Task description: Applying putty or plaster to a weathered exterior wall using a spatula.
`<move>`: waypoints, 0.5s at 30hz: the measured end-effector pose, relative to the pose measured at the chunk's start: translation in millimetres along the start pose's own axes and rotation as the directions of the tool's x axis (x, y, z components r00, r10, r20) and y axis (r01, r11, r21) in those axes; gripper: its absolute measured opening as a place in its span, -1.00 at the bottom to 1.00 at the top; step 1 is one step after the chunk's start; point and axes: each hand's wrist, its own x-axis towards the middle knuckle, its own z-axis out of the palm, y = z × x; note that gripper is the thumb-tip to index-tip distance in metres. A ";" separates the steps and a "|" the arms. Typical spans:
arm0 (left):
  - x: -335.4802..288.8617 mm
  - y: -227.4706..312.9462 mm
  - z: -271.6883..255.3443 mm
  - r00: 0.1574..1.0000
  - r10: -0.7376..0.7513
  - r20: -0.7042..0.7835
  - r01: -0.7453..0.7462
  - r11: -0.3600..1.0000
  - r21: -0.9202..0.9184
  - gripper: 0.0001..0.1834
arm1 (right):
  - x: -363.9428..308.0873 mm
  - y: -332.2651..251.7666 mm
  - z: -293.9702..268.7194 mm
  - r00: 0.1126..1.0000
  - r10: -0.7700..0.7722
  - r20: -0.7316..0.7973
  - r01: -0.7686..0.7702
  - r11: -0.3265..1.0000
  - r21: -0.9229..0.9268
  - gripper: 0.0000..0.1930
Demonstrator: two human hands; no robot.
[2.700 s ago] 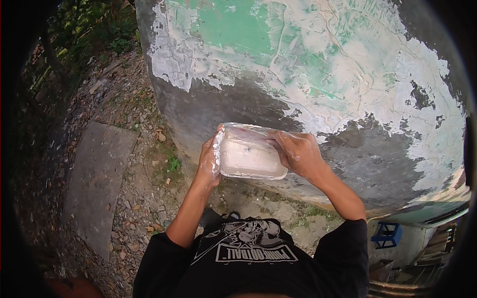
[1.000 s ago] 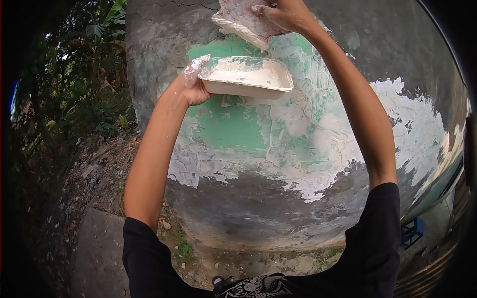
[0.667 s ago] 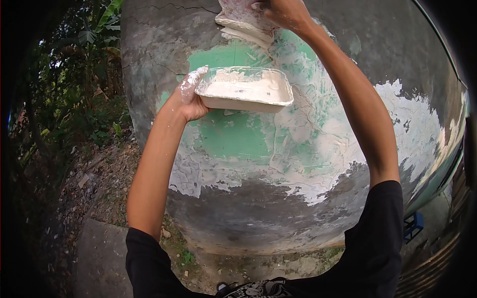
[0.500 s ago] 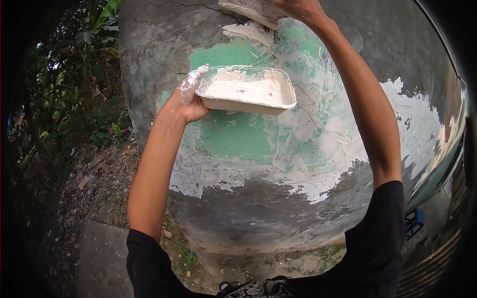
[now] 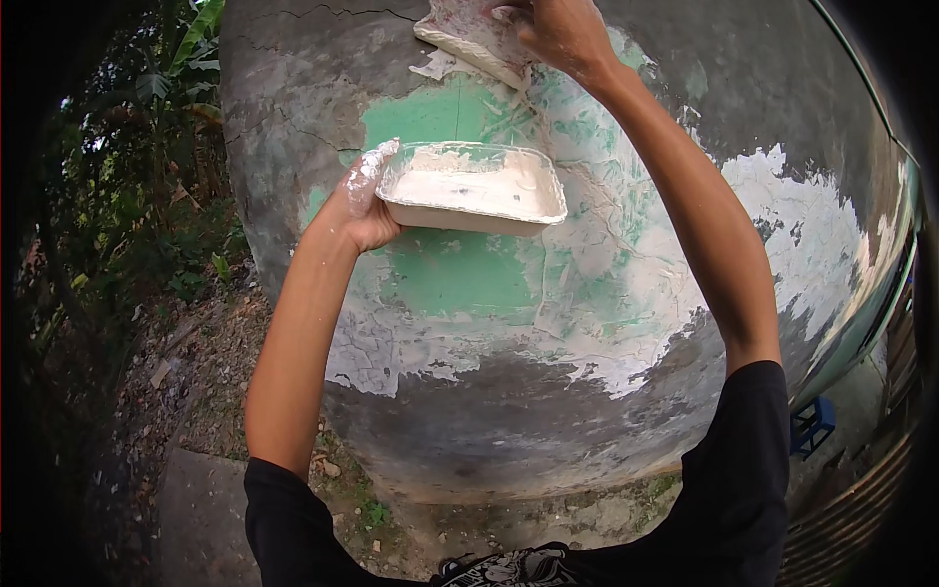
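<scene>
My left hand (image 5: 369, 203), smeared with white paste, grips the left end of a clear rectangular plastic tub (image 5: 469, 218). Creamy white filler (image 5: 479, 188) coats the tub's inside and bottom. At the top of the view my right hand (image 5: 565, 41) is closed on a flat, paste-caked putty spreader (image 5: 471, 51). The spreader's edge lies against the wall (image 5: 460, 284), over the upper border of a bare green patch. Some of my right fingers are hidden behind the hand, and the picture's edge cuts off part of the tool.
White filler covers part of the cracked grey wall, around the green paint. Plants (image 5: 191, 88) and stony ground (image 5: 201, 362) lie to the left, with a concrete slab (image 5: 201, 504) below. A blue stool (image 5: 813, 428) and corrugated sheeting (image 5: 846, 523) stand at the lower right.
The spreader and my right hand have shifted a little left and down, with more of the hand now in view. In my left hand the tub sits slightly lower and further left.
</scene>
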 end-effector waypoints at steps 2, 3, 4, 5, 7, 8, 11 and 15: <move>-2.4 1.4 -5.7 1.000 -0.009 0.005 0.009 1.000 0.022 -0.50 | 5.4 3.6 -3.3 0.998 -0.037 -0.058 0.033 0.996 -0.078 -0.79; -3.8 2.6 -8.5 1.000 -0.007 -0.011 0.007 1.000 0.020 -0.50 | 7.8 0.3 -7.3 0.998 -0.038 -0.057 0.034 0.997 -0.075 -0.79; -5.1 3.3 -10.3 1.000 -0.006 -0.028 0.006 1.000 0.018 -0.50 | 9.5 -2.9 -11.8 0.995 -0.029 -0.097 0.025 0.998 -0.050 -0.80; -7.5 3.2 -11.6 1.000 -0.005 -0.030 0.006 1.000 0.016 -0.50 | 9.9 -6.5 -15.2 0.991 -0.020 -0.136 0.017 1.000 -0.026 -0.82; -15.1 3.0 -6.0 0.999 0.008 -0.041 -0.008 1.000 0.012 -0.50 | 7.0 -7.1 -15.2 0.988 -0.023 -0.152 0.021 1.000 -0.018 -0.82; -14.7 2.4 -7.3 0.999 0.007 -0.038 -0.007 1.000 0.010 -0.50 | 3.0 -6.3 -11.9 0.990 0.010 -0.141 0.008 0.991 0.131 -0.81; -17.9 3.2 -11.6 0.999 0.031 -0.020 -0.030 0.998 0.056 -0.48 | -9.5 -14.3 -7.7 0.996 0.074 -0.043 -0.059 0.959 0.276 -0.80; -16.6 0.7 -8.6 0.999 0.013 -0.030 -0.011 0.998 0.063 -0.48 | -21.9 -1.3 -1.0 0.999 -0.021 0.039 0.019 0.999 0.050 -0.81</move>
